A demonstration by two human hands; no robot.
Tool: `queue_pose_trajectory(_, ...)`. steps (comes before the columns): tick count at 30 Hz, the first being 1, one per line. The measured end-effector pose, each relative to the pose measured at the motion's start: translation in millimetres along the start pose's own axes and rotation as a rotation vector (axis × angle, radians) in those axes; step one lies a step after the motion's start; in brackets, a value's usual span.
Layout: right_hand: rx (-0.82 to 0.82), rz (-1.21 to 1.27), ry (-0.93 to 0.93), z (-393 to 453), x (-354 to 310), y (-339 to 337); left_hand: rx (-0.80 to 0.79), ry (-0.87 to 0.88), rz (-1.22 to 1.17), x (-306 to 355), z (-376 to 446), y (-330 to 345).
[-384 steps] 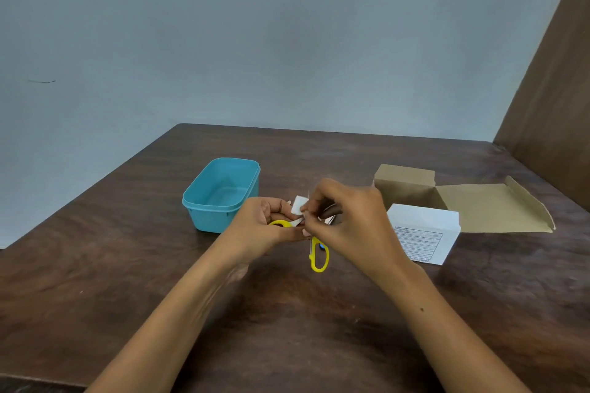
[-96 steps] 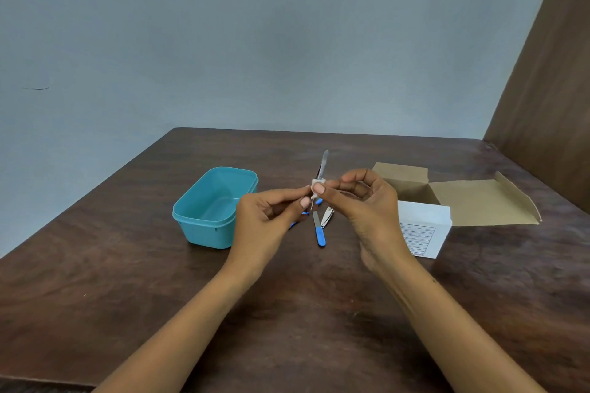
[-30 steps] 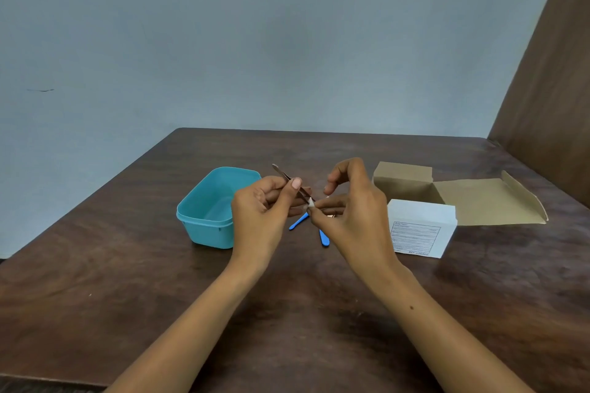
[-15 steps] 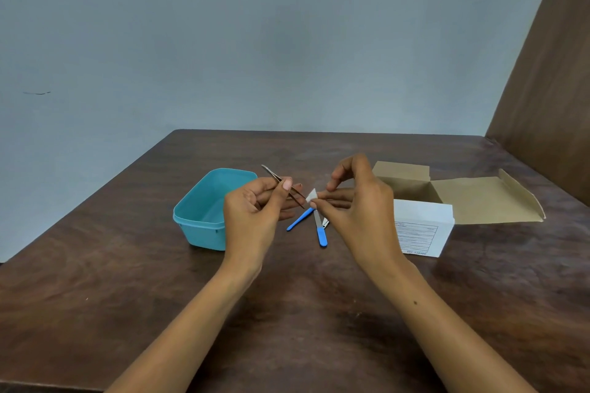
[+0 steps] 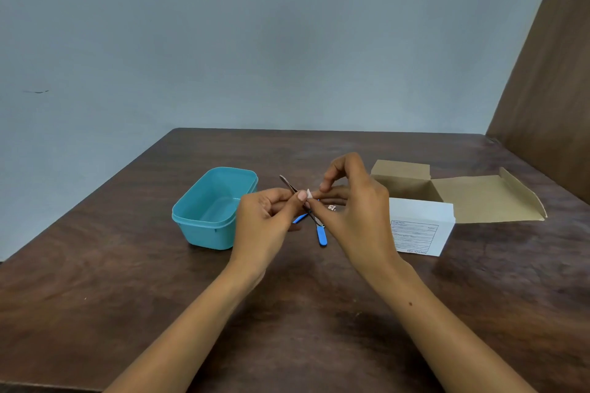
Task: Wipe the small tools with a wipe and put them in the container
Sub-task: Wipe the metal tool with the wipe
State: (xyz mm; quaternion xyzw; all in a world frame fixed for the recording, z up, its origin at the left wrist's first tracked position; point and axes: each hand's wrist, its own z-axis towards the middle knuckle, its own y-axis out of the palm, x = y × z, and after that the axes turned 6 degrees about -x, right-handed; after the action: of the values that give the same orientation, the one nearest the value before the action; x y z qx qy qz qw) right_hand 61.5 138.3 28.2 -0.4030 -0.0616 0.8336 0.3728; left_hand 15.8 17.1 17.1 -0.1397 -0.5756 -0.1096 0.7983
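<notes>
The left hand [image 5: 271, 217] is pinching the tweezers [image 5: 289, 186] above the surface [image 5: 127, 281], long axis slanting, tip pointing up-left and away toward the container [image 5: 212, 210]. The right hand [image 5: 354, 210] is pinching a small white wipe [image 5: 308, 193] against them. Two blue-handled tools [image 5: 321, 235] are lying beneath. Farther right, a white box [image 5: 421, 233] is sitting by an open cardboard box [image 5: 463, 195].

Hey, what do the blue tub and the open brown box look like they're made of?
The blue tub looks like moulded plastic: even teal colour, rounded corners, a soft sheen, a stepped rim. The open brown box looks like thin matte cardboard: flat kraft-brown flaps, creased folds, no shine.
</notes>
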Motion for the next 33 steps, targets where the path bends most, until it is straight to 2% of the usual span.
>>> queue_pose_trajectory(3,-0.019,-0.017,-0.012,0.3,0.7,-0.7,-0.008,-0.010,-0.031,1.2,0.2,-0.6)
queue_pose_trajectory(7,-0.115,-0.096,0.040,0.8,5.6,0.1,0.056,0.008,-0.044,3.3,1.6,-3.2)
queue_pose_trajectory(13,-0.110,-0.120,0.068,1.0,8.0,0.6,0.049,0.013,-0.030,3.1,1.3,-3.7)
queue_pose_trajectory(19,-0.075,-0.049,0.030,0.7,6.4,0.9,-0.111,-0.058,0.002,1.7,-1.7,-2.4)
queue_pose_trajectory(24,-0.108,-0.012,0.004,1.7,5.7,-0.8,-0.151,-0.093,-0.018,3.7,-0.7,-6.4)
queue_pose_trajectory(27,-0.096,0.038,0.069,2.8,5.8,0.1,-0.121,-0.047,0.004,3.3,-0.8,-5.5)
queue_pose_trajectory(33,-0.121,-0.042,0.130,0.1,5.2,3.3,-0.009,-0.001,-0.047,1.7,0.4,-5.3)
